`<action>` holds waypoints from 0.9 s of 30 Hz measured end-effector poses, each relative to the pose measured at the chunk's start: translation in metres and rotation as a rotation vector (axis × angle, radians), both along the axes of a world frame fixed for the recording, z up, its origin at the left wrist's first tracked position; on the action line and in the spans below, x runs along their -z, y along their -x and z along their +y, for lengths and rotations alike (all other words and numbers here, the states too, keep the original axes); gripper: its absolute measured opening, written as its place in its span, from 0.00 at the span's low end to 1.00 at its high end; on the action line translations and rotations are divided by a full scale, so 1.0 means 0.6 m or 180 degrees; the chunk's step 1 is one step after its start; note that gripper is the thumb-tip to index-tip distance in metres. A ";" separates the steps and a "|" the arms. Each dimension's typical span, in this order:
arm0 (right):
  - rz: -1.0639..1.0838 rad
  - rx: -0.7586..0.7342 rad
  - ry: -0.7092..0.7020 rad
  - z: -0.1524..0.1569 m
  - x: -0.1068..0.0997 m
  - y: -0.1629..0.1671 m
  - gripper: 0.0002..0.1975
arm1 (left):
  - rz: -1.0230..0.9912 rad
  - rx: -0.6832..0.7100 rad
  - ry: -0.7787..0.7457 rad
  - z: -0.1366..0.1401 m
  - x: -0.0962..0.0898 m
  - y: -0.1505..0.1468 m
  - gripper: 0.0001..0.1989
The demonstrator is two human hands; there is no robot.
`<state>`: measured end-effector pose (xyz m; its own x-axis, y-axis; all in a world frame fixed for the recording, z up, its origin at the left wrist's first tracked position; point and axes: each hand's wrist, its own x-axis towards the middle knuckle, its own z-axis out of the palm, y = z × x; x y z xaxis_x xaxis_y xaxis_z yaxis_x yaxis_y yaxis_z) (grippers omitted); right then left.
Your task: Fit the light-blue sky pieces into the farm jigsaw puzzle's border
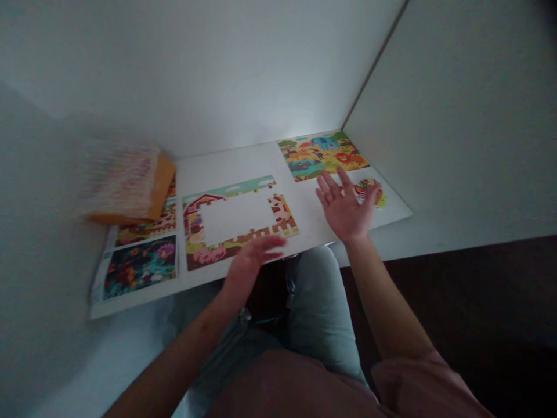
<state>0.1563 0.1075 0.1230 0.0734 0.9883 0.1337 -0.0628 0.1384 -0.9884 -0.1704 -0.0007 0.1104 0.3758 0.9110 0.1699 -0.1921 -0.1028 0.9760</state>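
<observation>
My right hand (348,209) is raised palm up with its fingers spread, holding nothing. Behind it, partly covered, lies a small pile of loose jigsaw pieces (378,191). My left hand (252,258) hovers at the table's front edge, fingers stretched out and nothing in them. Just beyond it lies a farm jigsaw puzzle (209,253), joined as a border around a bare white middle. The border shows a red barn, a fence and pigs. Above my right hand, a jungle-animal picture (324,154) with an elephant and a lion lies flat at the back right.
A white table (230,165) stands against the wall. At its left an orange box (161,186) in clear wrapping, blurred, rests over a printed sheet (141,267) with a dark floral picture. A second wall (470,128) or partition borders the right side.
</observation>
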 end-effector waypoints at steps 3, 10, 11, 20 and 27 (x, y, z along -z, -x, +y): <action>0.0667 0.0367 0.0184 -0.058 0.027 -0.034 0.48 | -0.0597 -0.1734 0.0365 -0.014 -0.034 0.127 0.44; 0.1205 0.0185 0.0097 -0.073 0.071 -0.053 0.39 | -0.0382 -0.3085 0.0018 -0.028 -0.025 0.273 0.47; 0.1174 0.0075 0.0040 -0.067 0.081 -0.059 0.40 | -0.0045 -0.3157 -0.0094 -0.026 -0.018 0.277 0.49; -0.1700 -0.0192 -0.0478 -0.043 0.105 -0.020 0.57 | 0.2441 -0.2837 -0.0621 -0.011 0.004 0.219 0.47; -0.4040 -0.0625 -0.0349 -0.078 0.085 0.061 0.42 | 0.4388 -0.1906 -0.0671 0.017 0.030 0.234 0.55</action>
<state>0.1200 0.0605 0.0721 -0.3089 0.9474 0.0833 0.8791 0.3178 -0.3552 -0.3111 0.0095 0.0925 -0.0603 0.9871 0.1483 0.9504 0.0113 0.3109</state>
